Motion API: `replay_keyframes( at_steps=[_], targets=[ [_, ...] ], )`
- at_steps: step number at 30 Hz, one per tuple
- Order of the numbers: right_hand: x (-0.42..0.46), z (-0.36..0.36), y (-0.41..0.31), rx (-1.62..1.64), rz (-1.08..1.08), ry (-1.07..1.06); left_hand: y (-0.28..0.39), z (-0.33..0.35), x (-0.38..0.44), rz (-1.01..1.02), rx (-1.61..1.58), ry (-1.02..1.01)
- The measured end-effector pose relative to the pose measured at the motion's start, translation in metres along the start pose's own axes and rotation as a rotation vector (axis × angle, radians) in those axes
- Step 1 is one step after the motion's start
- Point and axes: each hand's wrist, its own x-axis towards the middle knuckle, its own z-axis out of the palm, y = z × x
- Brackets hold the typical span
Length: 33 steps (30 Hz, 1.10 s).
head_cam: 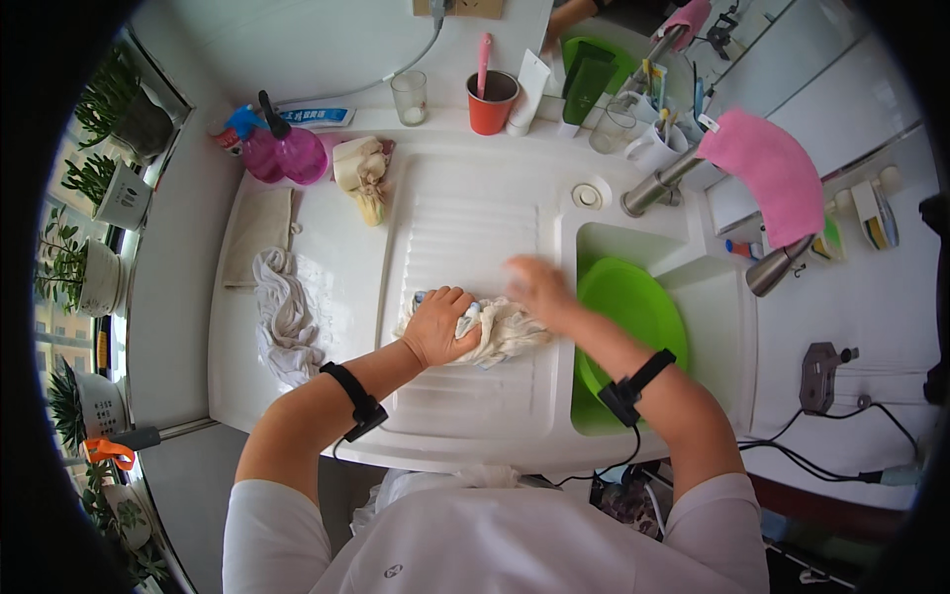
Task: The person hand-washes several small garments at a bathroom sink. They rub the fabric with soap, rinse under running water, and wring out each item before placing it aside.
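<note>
A bunched cream cloth [512, 330] with bluish patches lies on the ribbed washboard [475, 230] of a white laundry sink. My left hand [445, 327] grips its left end and presses it against the board, with a fold showing between thumb and fingers. Motion blurs my right hand [540, 289], which is over or just beyond the cloth's right end. Its fingers point left and look apart, and nothing shows in them. Whether it touches the cloth is unclear.
Right of the board, a green basin [631, 304] sits in the sink bowl [712, 349]. A faucet [660, 189] with a pink cloth cover [772, 178] reaches over it. Left lies a twisted white cloth [286, 319]. Pink spray bottles [300, 160] and a red cup [486, 111] stand behind.
</note>
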Motion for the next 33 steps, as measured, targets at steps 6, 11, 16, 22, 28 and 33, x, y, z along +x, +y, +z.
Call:
replay_keyframes(
  at_steps=[6, 11, 16, 22, 28, 33],
  targets=[
    [0.059, -0.076, 0.117, -0.694, 0.343, 0.210, 0.005, -0.005, 0.012, -0.034, -0.043, -0.029],
    [0.072, -0.085, 0.105, -0.738, 0.334, 0.147, 0.001, -0.004, 0.009, -0.048, -0.051, -0.024],
    [0.072, -0.083, 0.108, -0.785, 0.312, 0.170, 0.002, -0.007, 0.011, -0.049, -0.057, -0.037],
    [0.066, -0.080, 0.112, -0.736, 0.320, 0.182, 0.002, -0.009, 0.013, -0.027, -0.042, -0.048],
    [0.063, -0.084, 0.105, -0.680, 0.315, 0.136, 0.000, -0.006, 0.011, -0.032, -0.033, -0.046],
    [0.065, -0.081, 0.103, -0.680, 0.264, 0.167, 0.002, -0.007, 0.011, -0.024, -0.031, -0.030]
  ],
)
